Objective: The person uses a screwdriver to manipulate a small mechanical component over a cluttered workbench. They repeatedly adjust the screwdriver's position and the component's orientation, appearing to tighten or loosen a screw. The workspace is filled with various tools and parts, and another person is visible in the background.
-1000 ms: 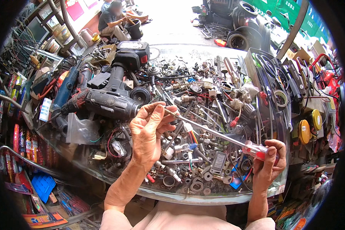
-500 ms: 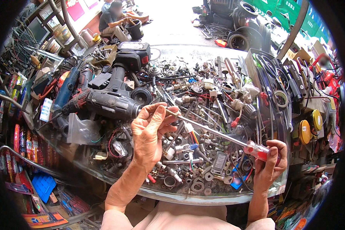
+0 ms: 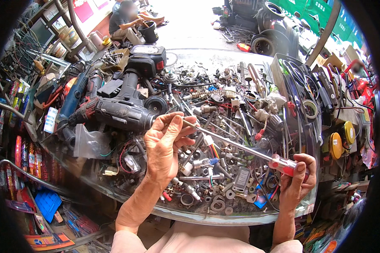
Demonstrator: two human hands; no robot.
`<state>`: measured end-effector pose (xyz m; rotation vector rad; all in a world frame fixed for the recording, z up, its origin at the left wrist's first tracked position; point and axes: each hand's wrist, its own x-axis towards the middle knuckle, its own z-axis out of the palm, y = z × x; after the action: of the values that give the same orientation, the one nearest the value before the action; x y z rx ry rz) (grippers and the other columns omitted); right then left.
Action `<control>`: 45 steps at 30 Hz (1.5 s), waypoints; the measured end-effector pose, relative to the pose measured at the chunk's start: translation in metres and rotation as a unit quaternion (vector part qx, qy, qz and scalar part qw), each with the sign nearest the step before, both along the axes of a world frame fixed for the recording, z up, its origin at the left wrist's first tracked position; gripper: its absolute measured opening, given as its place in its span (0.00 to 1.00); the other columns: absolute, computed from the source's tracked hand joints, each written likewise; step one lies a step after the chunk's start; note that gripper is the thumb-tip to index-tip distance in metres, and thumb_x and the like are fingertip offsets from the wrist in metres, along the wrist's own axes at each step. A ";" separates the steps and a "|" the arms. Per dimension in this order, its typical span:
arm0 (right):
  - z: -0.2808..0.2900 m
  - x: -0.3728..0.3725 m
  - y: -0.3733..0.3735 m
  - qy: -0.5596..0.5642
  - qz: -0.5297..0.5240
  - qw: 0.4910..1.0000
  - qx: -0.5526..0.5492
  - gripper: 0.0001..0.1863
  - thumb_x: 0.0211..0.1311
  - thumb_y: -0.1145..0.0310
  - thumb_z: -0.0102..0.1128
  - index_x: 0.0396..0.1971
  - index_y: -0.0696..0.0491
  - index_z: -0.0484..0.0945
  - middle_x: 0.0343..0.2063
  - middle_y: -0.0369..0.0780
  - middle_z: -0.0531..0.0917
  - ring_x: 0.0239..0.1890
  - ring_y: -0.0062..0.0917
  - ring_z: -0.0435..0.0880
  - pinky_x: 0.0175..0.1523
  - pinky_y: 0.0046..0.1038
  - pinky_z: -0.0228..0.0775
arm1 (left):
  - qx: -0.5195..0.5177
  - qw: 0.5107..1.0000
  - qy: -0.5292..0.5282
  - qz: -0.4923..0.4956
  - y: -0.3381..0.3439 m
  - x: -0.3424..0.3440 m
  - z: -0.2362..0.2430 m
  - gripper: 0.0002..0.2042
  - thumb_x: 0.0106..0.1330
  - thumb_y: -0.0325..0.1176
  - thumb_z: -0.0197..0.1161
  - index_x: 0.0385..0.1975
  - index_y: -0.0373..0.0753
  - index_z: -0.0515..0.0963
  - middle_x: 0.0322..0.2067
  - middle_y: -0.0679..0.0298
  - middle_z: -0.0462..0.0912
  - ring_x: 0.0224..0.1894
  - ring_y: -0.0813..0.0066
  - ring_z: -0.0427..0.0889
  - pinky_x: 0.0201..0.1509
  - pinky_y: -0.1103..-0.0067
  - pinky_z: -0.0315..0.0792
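Observation:
A screwdriver (image 3: 240,146) with a long metal shaft and a clear-and-red handle slants between my hands above the cluttered glass-edged table. Its handle sits in the closed fingers of my right hand (image 3: 297,181), with the thumb lying along it. At the other end, my left hand (image 3: 164,141) pinches the shaft near the tip between thumb and fingers. The very tip is hidden by those fingers. Below the shaft lie many loose metal parts, among them a washer (image 3: 218,205) and a spark plug (image 3: 191,192).
A black cordless power tool (image 3: 118,114) lies left of my left hand, beside a clear plastic bag (image 3: 90,143). A clear bin (image 3: 283,71) of cables and tools stands at the right. Beyond the table, a person (image 3: 126,23) sits by a black bucket (image 3: 148,33).
The screwdriver's handle has rolled slightly in my right hand, so its red part faces differently. My left hand stays in the same place at the shaft.

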<state>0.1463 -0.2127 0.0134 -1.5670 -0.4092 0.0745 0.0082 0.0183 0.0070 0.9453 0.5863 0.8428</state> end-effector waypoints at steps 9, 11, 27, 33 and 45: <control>0.004 -0.001 0.006 0.008 0.050 0.998 0.039 0.20 0.52 0.67 0.59 0.44 0.58 0.67 0.28 0.40 0.76 0.14 0.13 0.70 0.18 0.12 0.60 | -0.005 1.000 -0.001 0.001 0.001 0.000 -0.002 0.08 0.66 0.32 0.55 0.41 0.37 0.74 0.37 0.53 0.82 0.35 0.70 0.84 0.28 0.83 0.80; -0.001 0.001 0.003 0.001 0.021 0.999 0.028 0.20 0.54 0.62 0.62 0.41 0.58 0.69 0.27 0.39 0.75 0.13 0.11 0.68 0.16 0.12 0.57 | -0.007 1.000 -0.001 -0.005 0.001 0.001 -0.003 0.08 0.66 0.32 0.55 0.41 0.37 0.74 0.37 0.53 0.82 0.35 0.70 0.84 0.27 0.83 0.80; -0.004 0.004 -0.004 0.012 -0.029 0.999 0.016 0.18 0.57 0.58 0.60 0.37 0.57 0.70 0.20 0.36 0.74 0.10 0.10 0.66 0.15 0.12 0.56 | -0.014 1.000 0.001 -0.018 -0.003 0.002 -0.003 0.08 0.66 0.32 0.55 0.40 0.35 0.73 0.35 0.52 0.82 0.34 0.70 0.84 0.26 0.83 0.79; -0.006 0.003 0.000 -0.029 -0.021 0.998 0.057 0.17 0.61 0.56 0.57 0.34 0.56 0.70 0.16 0.31 0.71 0.09 0.09 0.64 0.13 0.12 0.50 | -0.030 0.999 0.008 -0.017 -0.005 0.003 -0.003 0.08 0.65 0.31 0.57 0.39 0.36 0.74 0.34 0.54 0.82 0.34 0.71 0.84 0.26 0.84 0.79; -0.008 0.005 0.001 -0.027 -0.037 0.995 0.086 0.16 0.61 0.56 0.56 0.33 0.55 0.68 0.18 0.32 0.72 0.09 0.10 0.65 0.12 0.11 0.51 | -0.058 0.998 0.014 -0.027 0.000 0.000 -0.007 0.09 0.63 0.32 0.60 0.39 0.35 0.77 0.27 0.61 0.83 0.28 0.77 0.83 0.23 0.87 0.74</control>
<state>0.1512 -0.2121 0.0053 -1.4156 -0.3896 -0.0586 0.0082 0.0180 0.0004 0.8651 0.6243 0.7411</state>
